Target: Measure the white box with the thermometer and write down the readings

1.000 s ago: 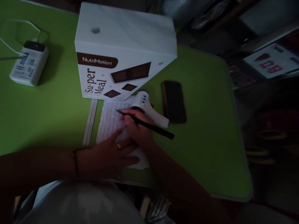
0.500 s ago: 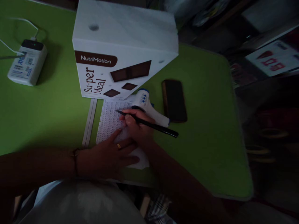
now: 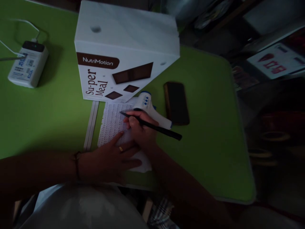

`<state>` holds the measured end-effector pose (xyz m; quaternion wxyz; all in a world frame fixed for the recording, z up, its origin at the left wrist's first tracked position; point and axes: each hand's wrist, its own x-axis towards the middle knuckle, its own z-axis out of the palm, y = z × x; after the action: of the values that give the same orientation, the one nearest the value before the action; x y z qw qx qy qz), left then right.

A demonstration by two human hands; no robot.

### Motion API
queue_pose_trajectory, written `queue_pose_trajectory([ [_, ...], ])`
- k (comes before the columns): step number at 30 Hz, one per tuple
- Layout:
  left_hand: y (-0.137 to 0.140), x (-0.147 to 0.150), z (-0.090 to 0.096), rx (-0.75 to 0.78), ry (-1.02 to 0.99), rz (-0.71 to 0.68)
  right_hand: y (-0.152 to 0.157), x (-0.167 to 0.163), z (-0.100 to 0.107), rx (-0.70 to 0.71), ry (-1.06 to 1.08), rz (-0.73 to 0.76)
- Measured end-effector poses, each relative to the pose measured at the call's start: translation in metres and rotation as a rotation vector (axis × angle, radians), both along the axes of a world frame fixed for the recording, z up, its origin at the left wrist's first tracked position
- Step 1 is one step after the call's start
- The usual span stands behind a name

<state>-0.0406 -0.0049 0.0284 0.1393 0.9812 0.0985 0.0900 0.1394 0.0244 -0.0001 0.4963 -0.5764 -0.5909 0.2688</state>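
My right hand (image 3: 143,127) is closed around a black pen (image 3: 164,130), its tip at a sheet of paper (image 3: 111,119) covered with rows of small writing. Spread flat over the lower part of the sheet lies my left hand (image 3: 116,154), a ring on one finger and its fingers apart. Right beside my right hand is a white and blue infrared thermometer (image 3: 149,103), partly hidden by that hand. The upper edge of the paper meets the bottom of a white NutriMotion box (image 3: 126,44) standing upright.
A phone (image 3: 176,103) with a dark screen lies right of the thermometer. At the far left, a white power bank (image 3: 28,65) has cables attached. A hinge-like strip (image 3: 91,127) crosses the green table (image 3: 209,133). Beyond its right edge are dim shelves and a printed card (image 3: 277,60).
The pen tip and right hand have shifted very slightly to the right along the paper. My left hand stays where it was; the view has moved a little.
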Motion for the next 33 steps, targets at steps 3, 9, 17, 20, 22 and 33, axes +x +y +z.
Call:
queue_pose_trajectory([
  [3, 0.0012, -0.0004, 0.0023, -0.023, 0.002, -0.007, 0.0005, 0.0001, 0.0004, 0.006, -0.032, -0.003],
  [9, -0.0003, -0.0001, 0.0013, -0.02, 0.014, 0.002, 0.0004, 0.0016, -0.0023, 0.03, -0.033, 0.012],
  [17, 0.0004, -0.0005, 0.0024, 0.006, 0.017, 0.0, 0.0013, -0.0009, 0.001, 0.024, -0.026, 0.03],
  [20, 0.0006, -0.0003, 0.0029, -0.002, 0.012, 0.006, 0.0013, -0.0004, 0.0001, 0.032, -0.023, 0.035],
  [22, 0.0005, 0.0002, 0.0022, -0.003, 0.012, 0.003, 0.0007, 0.0004, -0.002, 0.029, 0.001, 0.03],
  [33, 0.002, -0.0003, 0.007, -0.021, 0.05, -0.009, 0.0026, -0.0029, 0.006, 0.003, 0.003, 0.07],
])
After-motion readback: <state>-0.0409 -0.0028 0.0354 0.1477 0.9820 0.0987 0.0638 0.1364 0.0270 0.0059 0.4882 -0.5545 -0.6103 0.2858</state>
